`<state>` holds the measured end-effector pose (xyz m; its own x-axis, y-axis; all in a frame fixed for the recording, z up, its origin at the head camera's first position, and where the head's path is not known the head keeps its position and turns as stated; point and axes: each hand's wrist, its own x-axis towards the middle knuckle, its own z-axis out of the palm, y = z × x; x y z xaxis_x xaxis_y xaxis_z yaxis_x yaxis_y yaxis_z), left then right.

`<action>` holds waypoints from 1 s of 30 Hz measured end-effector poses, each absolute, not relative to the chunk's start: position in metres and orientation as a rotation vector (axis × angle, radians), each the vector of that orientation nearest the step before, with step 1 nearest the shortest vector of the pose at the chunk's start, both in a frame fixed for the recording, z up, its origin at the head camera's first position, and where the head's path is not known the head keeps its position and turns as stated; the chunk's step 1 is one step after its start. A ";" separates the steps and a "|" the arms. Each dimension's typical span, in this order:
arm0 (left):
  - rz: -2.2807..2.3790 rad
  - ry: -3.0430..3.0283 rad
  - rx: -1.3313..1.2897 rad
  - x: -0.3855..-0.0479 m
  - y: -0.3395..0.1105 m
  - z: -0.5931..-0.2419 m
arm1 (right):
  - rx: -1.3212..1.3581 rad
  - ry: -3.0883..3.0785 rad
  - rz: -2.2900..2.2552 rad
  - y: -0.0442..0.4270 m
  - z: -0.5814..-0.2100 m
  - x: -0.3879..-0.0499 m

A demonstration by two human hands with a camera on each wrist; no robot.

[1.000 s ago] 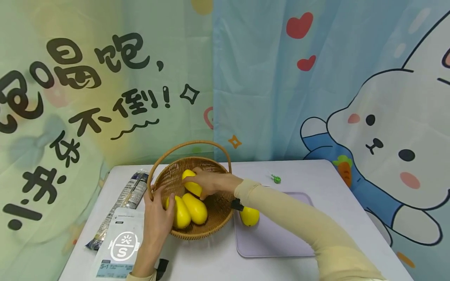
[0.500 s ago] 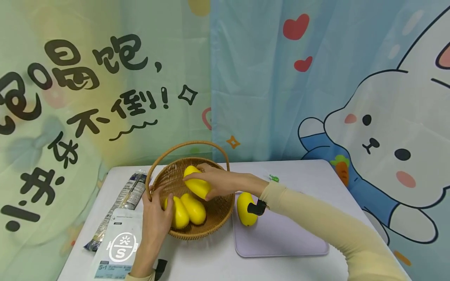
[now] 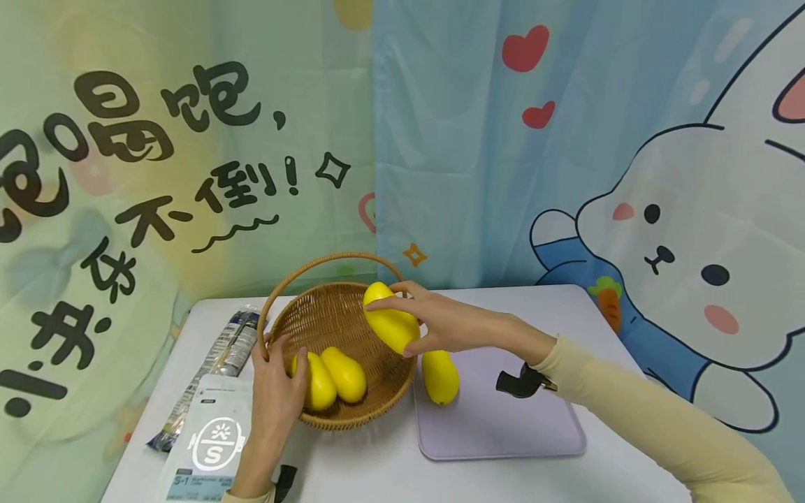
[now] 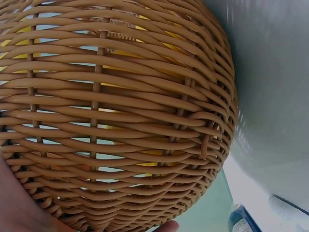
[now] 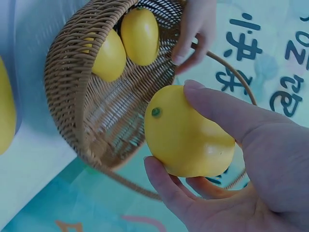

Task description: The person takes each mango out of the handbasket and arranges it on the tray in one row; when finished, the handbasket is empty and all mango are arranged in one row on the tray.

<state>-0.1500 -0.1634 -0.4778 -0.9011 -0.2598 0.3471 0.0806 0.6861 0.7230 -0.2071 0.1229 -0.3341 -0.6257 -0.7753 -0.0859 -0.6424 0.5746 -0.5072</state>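
My right hand [image 3: 440, 318] holds a yellow mango [image 5: 181, 140] between thumb and fingers, raised over the right rim of a wicker basket [image 3: 333, 311]. Two more yellow mangoes lie side by side at the basket's lower left: one nearer the left hand [image 3: 321, 384], the other mango [image 3: 346, 377] to its right. My left hand [image 3: 277, 377] grips the basket's left rim close to the handle base. Woven wicker [image 4: 111, 106] fills most of the left wrist view, with yellow showing through the gaps. Another yellow mango [image 3: 440, 378] rests on a lilac board [image 3: 503, 426] to the right.
A white pouch [image 3: 210, 433] and a long shiny packet [image 3: 220, 363] lie left of the basket on the white table [image 3: 352, 468]. The arched basket handle [image 3: 333, 258] stands upright. Behind the table hangs a printed curtain [image 3: 440, 154].
My right hand has lifted a mango up from inside the basket and carried it right to the rim. The left hand keeps its grip. The small green item behind the board is now hidden.
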 end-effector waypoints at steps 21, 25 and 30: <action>-1.102 -2.469 0.139 -0.152 -0.165 -0.480 | -0.740 2.607 -0.876 0.236 -0.380 -0.207; -1.104 -2.471 0.139 -0.151 -0.165 -0.480 | -0.695 2.586 -0.893 0.247 -0.409 -0.206; -1.096 -2.471 0.139 -0.151 -0.164 -0.480 | -0.655 2.569 -0.858 0.252 -0.439 -0.205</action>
<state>-0.1505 -0.1642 -0.4805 -0.9021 -0.2599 0.3445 0.0810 0.6822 0.7267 -0.2047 0.2522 -0.4387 -0.8306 -0.5268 -0.1804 -0.3126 0.7093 -0.6318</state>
